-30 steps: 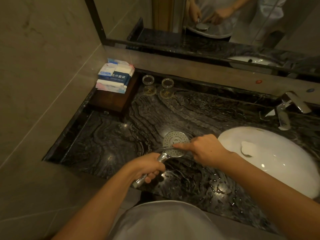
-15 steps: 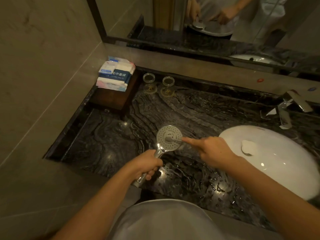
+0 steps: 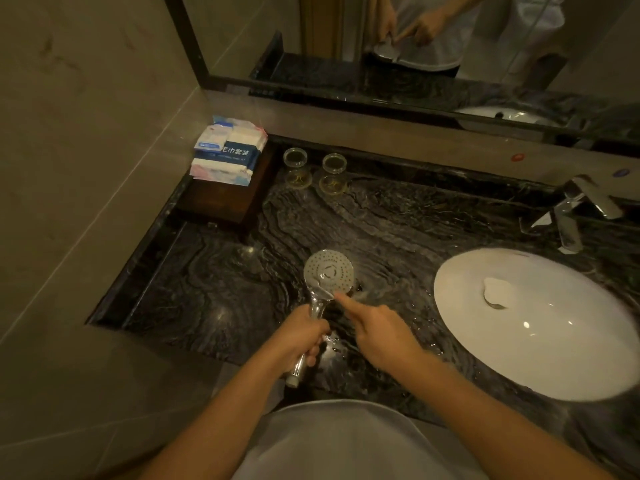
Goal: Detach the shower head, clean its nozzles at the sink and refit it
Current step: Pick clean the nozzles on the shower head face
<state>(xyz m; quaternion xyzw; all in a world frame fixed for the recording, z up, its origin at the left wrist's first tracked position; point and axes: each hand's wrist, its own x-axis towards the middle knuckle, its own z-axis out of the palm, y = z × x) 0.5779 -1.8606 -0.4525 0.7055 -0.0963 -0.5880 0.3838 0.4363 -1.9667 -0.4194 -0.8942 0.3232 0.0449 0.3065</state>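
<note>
A chrome shower head (image 3: 329, 271) is held over the black marble countertop (image 3: 214, 292), its round nozzle face turned up. My left hand (image 3: 301, 336) grips its handle, and the handle's end sticks out below my fist. My right hand (image 3: 377, 330) has its index finger stretched out, with the tip touching the lower edge of the nozzle face; the other fingers are curled in. The white oval sink (image 3: 554, 341) lies to the right, its drain plug in the middle.
A chrome tap (image 3: 571, 213) stands behind the sink. Two glasses (image 3: 296, 157) stand at the back of the counter. Packaged towels (image 3: 228, 150) lie on a dark wooden box (image 3: 221, 202) in the left corner. A mirror (image 3: 346, 46) runs along the back wall.
The shower head has swung more upright with its face further from me. My right index finger slid from the middle of the nozzle face down to its lower edge.
</note>
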